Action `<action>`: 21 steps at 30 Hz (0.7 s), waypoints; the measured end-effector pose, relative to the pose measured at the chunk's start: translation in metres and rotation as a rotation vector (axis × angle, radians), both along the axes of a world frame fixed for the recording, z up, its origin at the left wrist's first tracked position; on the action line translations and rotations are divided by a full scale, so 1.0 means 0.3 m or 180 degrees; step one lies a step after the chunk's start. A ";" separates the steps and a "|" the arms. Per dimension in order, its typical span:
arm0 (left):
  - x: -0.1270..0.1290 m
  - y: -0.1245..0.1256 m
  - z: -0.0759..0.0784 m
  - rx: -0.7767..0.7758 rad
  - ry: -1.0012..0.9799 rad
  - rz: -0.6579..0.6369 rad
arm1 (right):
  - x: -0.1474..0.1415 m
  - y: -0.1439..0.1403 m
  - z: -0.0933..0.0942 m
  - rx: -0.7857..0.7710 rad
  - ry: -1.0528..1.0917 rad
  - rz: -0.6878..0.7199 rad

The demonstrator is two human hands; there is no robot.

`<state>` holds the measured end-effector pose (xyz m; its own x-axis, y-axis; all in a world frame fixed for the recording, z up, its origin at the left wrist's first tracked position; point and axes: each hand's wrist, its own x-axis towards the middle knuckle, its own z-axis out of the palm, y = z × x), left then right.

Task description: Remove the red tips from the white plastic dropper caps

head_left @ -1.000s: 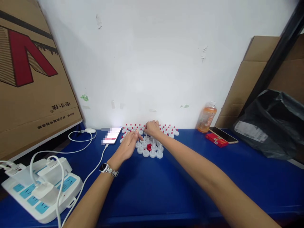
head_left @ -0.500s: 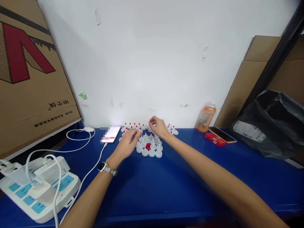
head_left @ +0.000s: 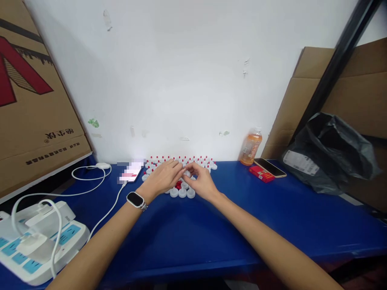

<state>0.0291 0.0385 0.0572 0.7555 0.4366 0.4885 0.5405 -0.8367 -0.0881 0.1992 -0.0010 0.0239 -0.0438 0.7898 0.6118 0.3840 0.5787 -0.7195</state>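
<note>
- Box (head_left: 33,100): leans against the wall at far left, above the table (head_left: 187,237).
- Power strip (head_left: 36,241): at the near left corner, with chargers plugged in; a white cable (head_left: 111,207) runs from it to a phone (head_left: 130,174) lying lit beside the caps.
- Left hand (head_left: 163,178): watch on the wrist, lying palm down over the left part of the caps, fingers loosely curled. Whether it pinches anything I cannot tell; the fingertips are hidden among the pieces.
- Caps (head_left: 181,192): a tight cluster of small white caps at the back of the table near the wall. Those in the back rows (head_left: 181,160) carry red tips; those in the near row show plain white, and a small heap of red bits (head_left: 178,185) sits between the two hands. By the look of it, most of the cluster is already fitted and only the front few are left.
- Right hand (head_left: 201,182): just right of the left one, thumb and forefinger drawn together over the middle of the cluster, seemingly nipping a small piece, too small to make out.
- Bottle (head_left: 250,147), a red pack (head_left: 261,174) with a second phone (head_left: 270,167) on it, and a black bag (head_left: 329,157): off to the right, well apart from the hands.
</note>
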 end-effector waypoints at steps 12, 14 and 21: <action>-0.003 0.047 -0.032 -0.1469 -0.1857 0.0461 | 0.151 0.086 -0.005 0.0138 -0.0899 -0.0910; -0.025 0.051 -0.049 -0.1308 -0.1336 0.0207 | 0.176 0.116 -0.009 -0.0058 -0.0987 -0.0969; -0.072 0.039 -0.125 -0.1468 -0.0732 0.0256 | 0.100 0.274 0.032 -0.0104 -0.1417 -0.0873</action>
<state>0.0074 0.0502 0.0198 0.6064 0.6979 0.3811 0.5668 -0.7155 0.4084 0.2292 0.0811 0.0335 -0.0828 0.8272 0.5558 0.7912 0.3937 -0.4680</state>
